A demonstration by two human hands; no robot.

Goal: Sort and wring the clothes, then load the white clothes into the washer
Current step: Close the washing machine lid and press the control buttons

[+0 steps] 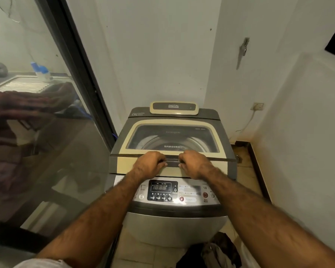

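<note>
Gripping SAMSUNG washer (174, 225) lid handle (172, 161): left hand (150, 162), right hand (194, 164), both clamped; "DIGITAL" badge (174, 107) behind.

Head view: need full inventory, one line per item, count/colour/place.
grey-and-cream top-loading washing machine: 1, grey and cream, centre, against the white wall
cream-framed lid with tinted window: 1, cream, atop the washer
dark lid handle: 1, dark, lid's near edge
control panel with black display: 1, silver and black, washer's front
heap of dark clothes: 1, dark, floor, bottom right
dark-framed glass door: 1, left
blue-and-white bottle: 1, seen in the glass, upper left
wall socket with white cable: 1, off-white, right wall
left hand: grips the handle
right hand: grips the handle
</note>
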